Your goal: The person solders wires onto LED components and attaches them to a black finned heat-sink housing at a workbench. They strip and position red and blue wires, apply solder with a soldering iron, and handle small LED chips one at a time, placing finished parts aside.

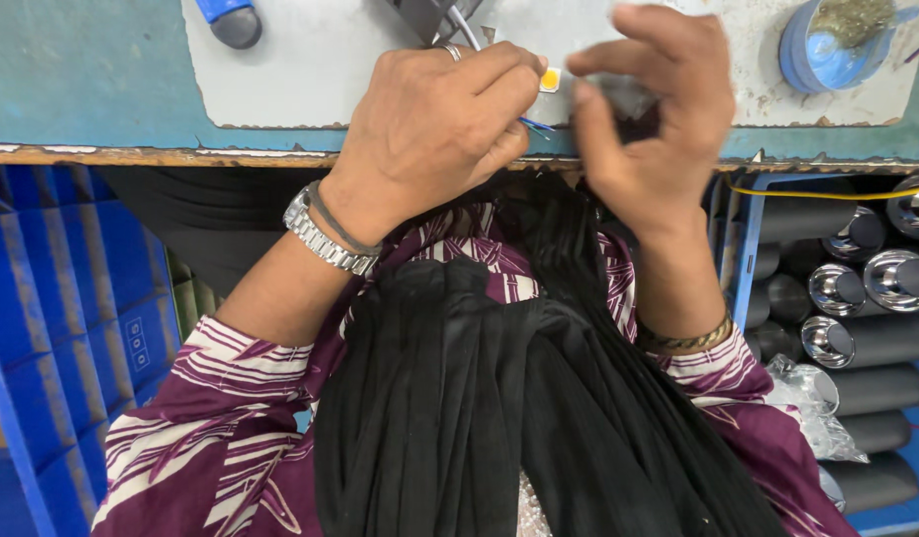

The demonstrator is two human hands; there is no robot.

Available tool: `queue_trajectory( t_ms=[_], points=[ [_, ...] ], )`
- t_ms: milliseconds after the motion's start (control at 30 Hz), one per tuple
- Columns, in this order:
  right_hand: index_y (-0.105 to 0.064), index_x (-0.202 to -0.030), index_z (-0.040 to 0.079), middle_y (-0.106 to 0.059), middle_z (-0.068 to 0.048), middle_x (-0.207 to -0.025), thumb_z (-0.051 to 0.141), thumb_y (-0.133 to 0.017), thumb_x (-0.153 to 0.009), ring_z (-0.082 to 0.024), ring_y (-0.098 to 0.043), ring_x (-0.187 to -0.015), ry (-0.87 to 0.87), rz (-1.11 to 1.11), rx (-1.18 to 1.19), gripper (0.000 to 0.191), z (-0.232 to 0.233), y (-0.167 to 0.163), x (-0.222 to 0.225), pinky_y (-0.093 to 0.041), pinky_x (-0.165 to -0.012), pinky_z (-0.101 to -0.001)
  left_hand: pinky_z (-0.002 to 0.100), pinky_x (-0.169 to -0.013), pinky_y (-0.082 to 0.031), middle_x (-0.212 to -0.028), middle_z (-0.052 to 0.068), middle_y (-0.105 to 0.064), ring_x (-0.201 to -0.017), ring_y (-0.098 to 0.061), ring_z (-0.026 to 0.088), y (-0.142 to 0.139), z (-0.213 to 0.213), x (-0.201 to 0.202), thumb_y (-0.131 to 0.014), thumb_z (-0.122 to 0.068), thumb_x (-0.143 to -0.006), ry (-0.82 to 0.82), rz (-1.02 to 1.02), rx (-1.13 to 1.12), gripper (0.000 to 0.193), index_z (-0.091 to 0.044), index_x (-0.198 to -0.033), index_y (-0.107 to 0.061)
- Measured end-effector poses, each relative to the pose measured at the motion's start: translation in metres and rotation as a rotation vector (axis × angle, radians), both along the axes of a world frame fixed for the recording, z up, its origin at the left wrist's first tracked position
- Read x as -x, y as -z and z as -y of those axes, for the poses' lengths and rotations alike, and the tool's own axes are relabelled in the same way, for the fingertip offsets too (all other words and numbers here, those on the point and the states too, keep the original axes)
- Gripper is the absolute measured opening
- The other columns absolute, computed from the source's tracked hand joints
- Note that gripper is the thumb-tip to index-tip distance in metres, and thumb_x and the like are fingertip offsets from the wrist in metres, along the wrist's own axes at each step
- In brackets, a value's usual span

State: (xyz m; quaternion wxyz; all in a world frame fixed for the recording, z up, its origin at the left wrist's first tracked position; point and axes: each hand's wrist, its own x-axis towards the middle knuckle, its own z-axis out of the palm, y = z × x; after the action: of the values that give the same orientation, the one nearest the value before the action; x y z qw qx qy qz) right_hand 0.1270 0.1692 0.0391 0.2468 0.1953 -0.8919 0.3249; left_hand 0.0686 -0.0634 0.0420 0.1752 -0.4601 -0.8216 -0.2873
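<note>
Wires, thin and blue, run from under the left hand toward a small yellow-and-white square part lying on the grey plate at the bench edge. The left hand's fingers are curled closed, pinching these wires (a ring shows on one finger, a metal watch on the wrist). The right hand, just beside it, is blurred; its fingers close around a small dark piece I cannot identify. A black scarf hangs over the purple patterned sleeves. To the right, a blue crate holds black cylinders with shiny metal ends. A blue cup sits on the bench.
</note>
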Motion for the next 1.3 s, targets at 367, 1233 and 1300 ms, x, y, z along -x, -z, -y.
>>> queue_trajectory(
  t_ms=[367, 1233, 1300],
  points=[
    [-0.061, -0.121, 0.001, -0.071, -0.012, -0.104, -0.012, -0.068, -0.104, -0.018, -0.06, -0.088, 0.349, 0.201, 0.658, 0.023, -0.136, 0.021, -0.044, -0.045, -0.072, -0.0276, 0.037, -0.069, -0.052, -0.104, 0.001, -0.062, -0.081, -0.066, 0.022, 0.004, 0.002, -0.002, -0.074, -0.012, -0.087, 0.011, -0.008, -0.022, 0.022, -0.006, -0.103, -0.059],
    [-0.06, -0.11, 0.003, -0.067, -0.01, -0.095, -0.005, -0.063, -0.108, -0.016, -0.056, -0.081, 0.437, 0.396, 0.674, 0.008, -0.227, 0.029, -0.07, -0.041, -0.069, -0.0259, 0.038, -0.067, -0.051, -0.102, 0.002, -0.062, -0.079, -0.066, 0.022, 0.0, -0.002, -0.011, -0.075, -0.017, -0.088, -0.006, -0.029, -0.025, 0.026, -0.009, -0.108, -0.061],
    [-0.06, -0.109, 0.003, -0.066, -0.01, -0.094, -0.004, -0.062, -0.108, -0.016, -0.056, -0.081, 0.439, 0.385, 0.688, 0.008, -0.233, 0.03, -0.074, -0.041, -0.069, -0.0257, 0.038, -0.066, -0.051, -0.102, 0.002, -0.062, -0.078, -0.066, 0.021, 0.0, -0.002, -0.011, -0.074, -0.015, -0.086, -0.008, -0.028, -0.022, 0.026, -0.009, -0.108, -0.061]
  ],
)
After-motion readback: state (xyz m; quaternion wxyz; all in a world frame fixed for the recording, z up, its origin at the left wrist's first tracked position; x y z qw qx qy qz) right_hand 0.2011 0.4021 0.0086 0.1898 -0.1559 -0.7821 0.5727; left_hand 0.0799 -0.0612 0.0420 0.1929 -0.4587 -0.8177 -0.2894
